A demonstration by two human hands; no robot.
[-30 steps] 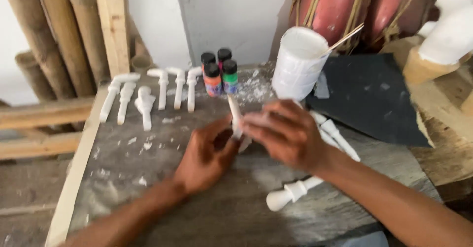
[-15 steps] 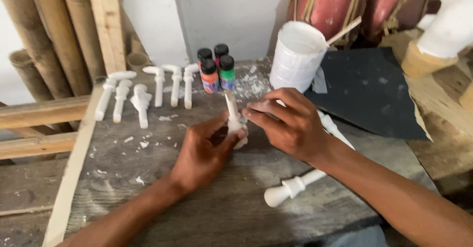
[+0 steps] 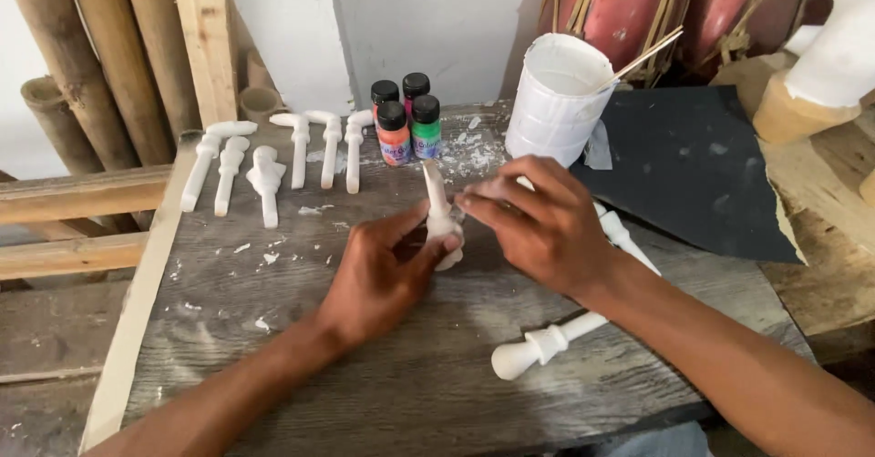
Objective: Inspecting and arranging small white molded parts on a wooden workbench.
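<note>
Since the earlier frames the hands have barely moved; the view has only drifted slightly, and the small white carved plaster piece with a tapered tip (image 3: 438, 209) stays upright between both hands.

Left hand (image 3: 383, 270): fingers curled shut round the piece's bulbous lower end, thumb pressed on its side. Base of the piece is hidden inside the grip. Right hand (image 3: 545, 225): fingers half curled, fingertips (image 3: 467, 200) touching the piece near its middle; can't tell whether they pinch it or hold anything small against it.

Partly hidden: a long white turned spindle (image 3: 547, 340) runs under the right forearm; a second white turned piece (image 3: 624, 236) pokes out behind the right wrist.

Around: row of white T-shaped plaster casts (image 3: 273, 161) at the back left, four small black-capped paint bottles (image 3: 406, 115) behind the piece, white plastic cup holding a thin stick (image 3: 558, 100) to their right, black sheet (image 3: 702, 170) beside it.

Surface: grey weathered wooden board (image 3: 237, 329) speckled with white chips. Bamboo poles (image 3: 82, 56) and white wall behind; red rounded objects at top right, cut off.
</note>
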